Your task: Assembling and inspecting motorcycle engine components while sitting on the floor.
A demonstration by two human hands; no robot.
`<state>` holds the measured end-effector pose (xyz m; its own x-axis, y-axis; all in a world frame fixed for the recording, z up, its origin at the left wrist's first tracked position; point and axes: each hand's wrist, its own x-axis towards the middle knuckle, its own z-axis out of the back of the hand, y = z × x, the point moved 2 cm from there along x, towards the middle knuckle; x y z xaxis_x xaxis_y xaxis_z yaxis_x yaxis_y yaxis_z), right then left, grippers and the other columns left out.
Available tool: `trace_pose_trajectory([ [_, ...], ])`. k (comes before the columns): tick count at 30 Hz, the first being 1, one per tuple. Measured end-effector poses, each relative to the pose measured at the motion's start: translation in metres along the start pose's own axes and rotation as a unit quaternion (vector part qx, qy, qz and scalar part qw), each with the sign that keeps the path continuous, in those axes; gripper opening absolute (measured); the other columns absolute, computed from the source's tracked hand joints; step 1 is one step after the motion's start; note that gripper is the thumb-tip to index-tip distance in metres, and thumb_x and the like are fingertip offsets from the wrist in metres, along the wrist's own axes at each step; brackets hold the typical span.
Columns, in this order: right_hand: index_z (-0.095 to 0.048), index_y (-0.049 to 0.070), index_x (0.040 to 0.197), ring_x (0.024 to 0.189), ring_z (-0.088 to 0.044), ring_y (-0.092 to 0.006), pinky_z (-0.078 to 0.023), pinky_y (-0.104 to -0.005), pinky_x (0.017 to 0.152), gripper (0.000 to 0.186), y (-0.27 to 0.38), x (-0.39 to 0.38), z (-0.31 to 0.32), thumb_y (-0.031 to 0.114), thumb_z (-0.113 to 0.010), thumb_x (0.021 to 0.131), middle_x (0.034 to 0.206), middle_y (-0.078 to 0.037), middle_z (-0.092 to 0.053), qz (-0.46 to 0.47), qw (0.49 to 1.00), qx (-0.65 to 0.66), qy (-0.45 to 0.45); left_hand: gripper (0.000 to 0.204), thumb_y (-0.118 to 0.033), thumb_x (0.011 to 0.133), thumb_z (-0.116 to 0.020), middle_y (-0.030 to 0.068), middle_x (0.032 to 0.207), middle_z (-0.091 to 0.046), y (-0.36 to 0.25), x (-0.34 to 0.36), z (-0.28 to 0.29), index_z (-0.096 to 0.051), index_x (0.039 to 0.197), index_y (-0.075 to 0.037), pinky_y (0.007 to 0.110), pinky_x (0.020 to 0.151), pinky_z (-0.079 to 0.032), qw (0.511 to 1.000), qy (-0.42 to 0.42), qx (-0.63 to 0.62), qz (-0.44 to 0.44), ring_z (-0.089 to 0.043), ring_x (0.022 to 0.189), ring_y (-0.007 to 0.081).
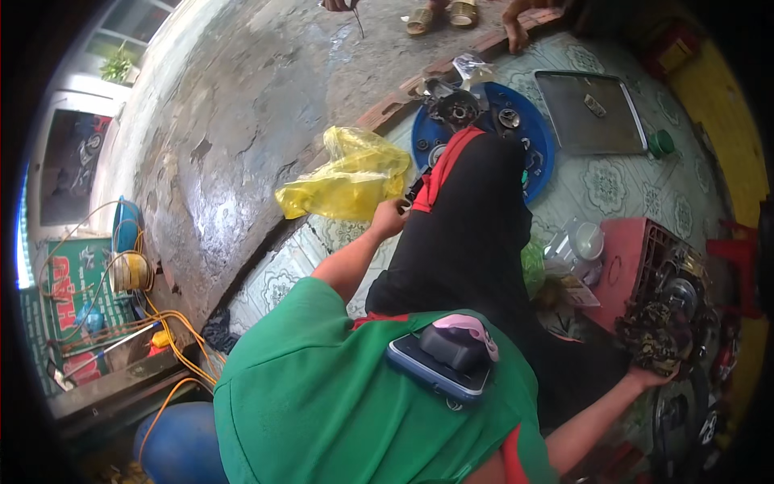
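Observation:
My left hand (391,214) is beside my knee, right of the crumpled yellow plastic bag (343,181), its fingers curled on a small dark item I cannot make out, near the red cloth (439,181). Ahead, partly behind my leg, a blue round tray (536,149) holds metal parts (508,118) and a cast housing (458,105). My right hand (651,376) reaches low to the right, gripping a grimy, dark metal assembly (655,339) beside a pink crate or box (619,270).
Another person's sandalled feet (439,18) and hand (514,36) are beyond a low brick edge. A rectangular metal tray (588,121), green can (659,143) and red stool (730,258) stand right. Orange hoses (181,323) and a blue barrel (173,440) lie left.

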<state>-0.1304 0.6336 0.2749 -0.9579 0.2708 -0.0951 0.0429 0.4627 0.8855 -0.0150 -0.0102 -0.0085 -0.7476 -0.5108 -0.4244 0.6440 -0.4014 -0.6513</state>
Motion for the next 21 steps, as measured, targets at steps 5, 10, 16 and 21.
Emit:
trace_pose_trajectory([
  [5,-0.042,0.006,0.145,0.133,-0.044,-0.0361,-0.036,-0.0496,0.111,0.065,0.010,-0.014,-0.001,0.046,-0.038,0.093,0.146,-0.014,-0.046,0.010,0.982,0.010,-0.188,0.021,-0.026,0.083,-0.070,0.0089,0.083,-0.071,0.045,0.092,-0.079,-0.070,0.090,-0.006,0.039,0.070,-0.052,0.893,0.089,-0.432,-0.087,-0.068,0.077,0.0238],
  [10,-0.043,0.009,0.145,0.133,-0.045,-0.0351,-0.036,-0.0490,0.111,0.064,0.001,-0.018,-0.014,0.047,-0.040,0.094,0.147,-0.012,-0.045,0.034,0.986,0.023,-0.160,0.027,-0.023,0.095,-0.052,0.0084,0.093,-0.070,0.049,0.193,-0.082,-0.068,0.104,-0.003,0.033,0.077,-0.053,0.916,0.136,-0.376,-0.018,-0.066,0.083,0.0167],
  [16,-0.037,0.009,0.148,0.137,-0.038,-0.0338,-0.033,-0.0486,0.113,0.070,-0.003,-0.018,-0.025,0.057,-0.039,0.097,0.150,-0.012,-0.039,0.055,0.989,0.006,-0.137,0.033,-0.022,0.098,-0.052,0.0103,0.110,-0.069,-0.007,0.200,-0.065,-0.062,0.121,-0.001,0.032,0.089,-0.051,0.788,0.267,-0.554,0.034,-0.065,0.100,0.0194],
  [21,-0.040,0.005,0.145,0.137,-0.039,-0.0294,-0.030,-0.0449,0.114,0.060,-0.015,-0.018,-0.018,0.045,-0.040,0.101,0.151,-0.012,-0.039,0.024,0.996,0.045,-0.067,0.037,-0.020,0.099,-0.050,0.0135,0.123,-0.065,-0.048,0.166,0.024,-0.058,0.129,-0.001,0.033,0.092,-0.051,0.955,0.026,-0.119,-0.269,-0.062,0.112,0.0218],
])
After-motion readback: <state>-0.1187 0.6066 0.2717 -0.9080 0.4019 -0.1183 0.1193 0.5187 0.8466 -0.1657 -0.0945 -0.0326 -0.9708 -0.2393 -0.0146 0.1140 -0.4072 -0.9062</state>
